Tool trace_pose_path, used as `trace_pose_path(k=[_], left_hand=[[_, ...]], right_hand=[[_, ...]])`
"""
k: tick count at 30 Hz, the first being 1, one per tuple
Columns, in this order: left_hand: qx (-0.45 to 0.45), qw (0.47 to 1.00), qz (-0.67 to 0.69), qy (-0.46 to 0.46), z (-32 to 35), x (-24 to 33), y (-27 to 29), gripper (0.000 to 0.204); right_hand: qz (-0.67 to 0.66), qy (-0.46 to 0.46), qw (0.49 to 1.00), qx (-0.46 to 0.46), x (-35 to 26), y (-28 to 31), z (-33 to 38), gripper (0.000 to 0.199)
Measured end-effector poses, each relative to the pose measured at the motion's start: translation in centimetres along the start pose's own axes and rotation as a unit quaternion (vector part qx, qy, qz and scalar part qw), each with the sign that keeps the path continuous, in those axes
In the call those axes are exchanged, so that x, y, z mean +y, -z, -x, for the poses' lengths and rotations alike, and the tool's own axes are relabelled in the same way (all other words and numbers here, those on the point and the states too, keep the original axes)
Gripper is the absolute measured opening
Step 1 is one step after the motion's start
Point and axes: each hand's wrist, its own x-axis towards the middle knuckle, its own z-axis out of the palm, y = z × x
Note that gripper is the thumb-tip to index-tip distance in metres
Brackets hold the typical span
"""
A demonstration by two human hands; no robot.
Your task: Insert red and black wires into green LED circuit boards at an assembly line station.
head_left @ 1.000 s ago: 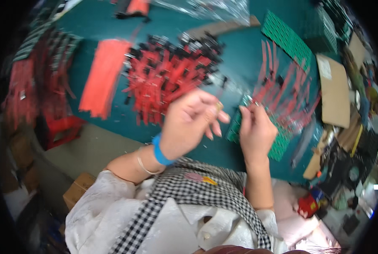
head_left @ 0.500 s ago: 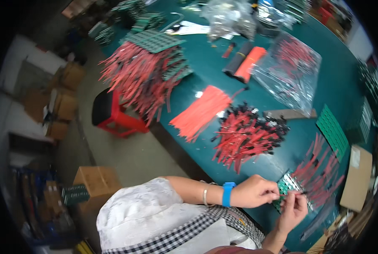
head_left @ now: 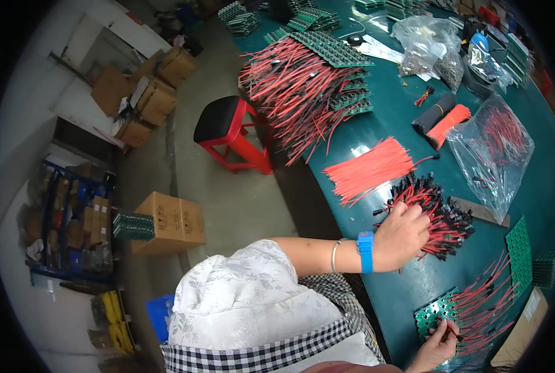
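My left hand point(head_left: 400, 239), with a blue wristband, is at the near left side of a pile of red wire leads with black connectors point(head_left: 445, 227). Its fingers curl down onto the leads, and the fingertips are partly hidden. At the table's near edge, my right hand point(head_left: 436, 349) is closed at a green circuit board point(head_left: 428, 316), pinching the end of a wire lead point(head_left: 455, 336) by the board's edge. Several red wires point(head_left: 485, 304) fan out to the right from that board.
Left of the pile lies a bundle of orange-red wires point(head_left: 370, 169). Beyond are wire-laden boards point(head_left: 308, 87), rolled black point(head_left: 434, 114) and orange point(head_left: 448, 124) bundles, and a plastic bag of wires point(head_left: 498, 161). Another green board point(head_left: 520, 255) lies right; a red stool point(head_left: 240, 140) stands beside the table.
My left hand has left the circuit board and moved up and away to the pile of wire leads. My right hand stays at the board. The whole view has shifted.
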Motion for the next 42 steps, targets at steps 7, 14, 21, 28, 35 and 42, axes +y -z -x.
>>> trace_pose_path(k=[7,14,21,28,35,42], left_hand=[[0.008,0.998,0.064,0.016,-0.5,0.3,-0.4,0.027],[0.061,0.987,0.149,0.03,-0.7,0.4,-1.3,0.02],[0.048,0.981,0.183,0.031,0.1,1.8,-1.7,0.024],[-0.016,0.999,0.026,-0.035,-0.4,2.0,-1.7,0.021],[0.023,0.978,0.208,0.012,-1.6,1.1,-0.9,0.011],[-0.039,0.845,0.484,0.224,-1.5,1.8,1.0,0.008]], right_hand=[[-0.01,0.092,0.994,0.05,0.2,-0.5,-0.3,0.019],[-0.079,0.06,0.993,0.059,2.5,-1.4,-0.4,0.022],[0.051,0.079,0.993,0.066,-1.3,-0.1,0.2,0.03],[0.007,0.158,0.976,0.148,2.7,-2.2,-0.3,0.013],[-0.168,0.033,0.974,0.149,0.6,-2.4,-1.1,0.01],[-0.186,0.026,0.967,0.171,0.8,-2.6,-0.8,0.008]])
